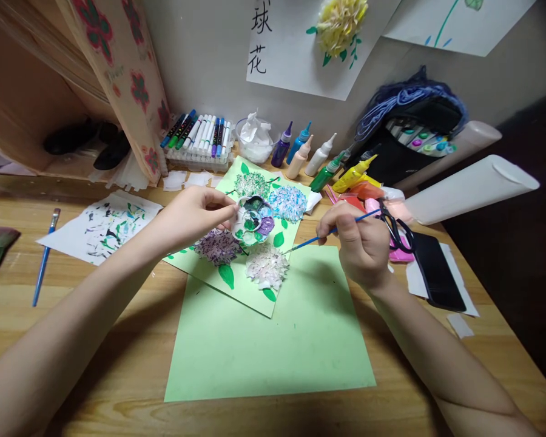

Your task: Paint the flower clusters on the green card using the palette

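Note:
My left hand (200,212) pinches the edge of a small round paint palette (239,235), its wells smeared with green, black, blue and purple. Between the fingers of my right hand (361,243) is a thin blue paintbrush (310,241), its tip at the edge of a pale pinkish-white paper flower (268,268). That flower is on a light green card (250,297), along with a purple flower (217,247), a blue one (289,203) and a green one (252,184). Painted green leaves (226,277) surround them. Beneath the card lies a second green sheet (273,358).
Paint bottles (300,159) stand along the wall beside a bowl of tissue (255,142) and a marker box (200,142). At left lie a paint-stained paper (113,227) and another brush (45,261). Scissors (395,230) and a phone (438,273) are at right.

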A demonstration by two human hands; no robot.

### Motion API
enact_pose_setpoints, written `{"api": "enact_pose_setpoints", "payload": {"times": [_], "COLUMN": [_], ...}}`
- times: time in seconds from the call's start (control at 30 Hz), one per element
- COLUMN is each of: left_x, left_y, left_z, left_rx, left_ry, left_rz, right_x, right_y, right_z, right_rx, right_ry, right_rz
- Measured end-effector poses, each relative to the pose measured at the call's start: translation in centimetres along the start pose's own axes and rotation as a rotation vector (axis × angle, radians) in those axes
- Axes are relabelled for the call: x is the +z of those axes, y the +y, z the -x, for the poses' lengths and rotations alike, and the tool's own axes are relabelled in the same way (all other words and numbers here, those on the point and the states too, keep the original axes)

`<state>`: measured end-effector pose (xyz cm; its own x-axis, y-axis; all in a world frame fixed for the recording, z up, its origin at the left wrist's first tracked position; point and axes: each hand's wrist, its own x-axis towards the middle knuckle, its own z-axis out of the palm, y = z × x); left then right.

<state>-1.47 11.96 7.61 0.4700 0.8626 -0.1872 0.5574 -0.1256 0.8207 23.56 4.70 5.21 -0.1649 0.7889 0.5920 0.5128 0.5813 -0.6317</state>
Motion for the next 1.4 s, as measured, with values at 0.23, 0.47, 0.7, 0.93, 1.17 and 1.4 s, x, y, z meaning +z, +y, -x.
{"api": "enact_pose_setpoints", "payload": {"times": [0.23, 0.47, 0.7, 0.93, 1.17, 1.4], "left_x": [0.0, -0.1, -0.2, -0.2, -0.1, -0.1], "left_y": [0.1, 0.1, -0.1, -0.2, -0.1, -0.3], "left_z": [0.0, 0.0, -0.2, -0.2, -0.1, -0.2], "left_rx": [0.005, 0.0, 0.007, 0.02, 0.009, 0.014], "left_ry": [0.002, 0.005, 0.008, 0.007, 0.014, 0.012], "left_rz": [0.017, 0.006, 0.004, 0.011, 0.003, 0.015], "right_x": [-0.1, 0.0, -0.1, 0.0, 0.1, 0.1], "right_y": [0.1, 0.4, 0.7, 1.0, 1.0, 1.1], "right_z": [-0.2, -0.3, -0.5, -0.5, -0.6, -0.6], "right_rx": [0.034, 0.063, 0.129, 0.147, 0.152, 0.133], "right_ry": [-0.027, -0.014, 0.039, 0.0, -0.022, -0.038], "right_rz": [0.001, -0.015, -0.02, -0.047, -0.028, -0.028]}}
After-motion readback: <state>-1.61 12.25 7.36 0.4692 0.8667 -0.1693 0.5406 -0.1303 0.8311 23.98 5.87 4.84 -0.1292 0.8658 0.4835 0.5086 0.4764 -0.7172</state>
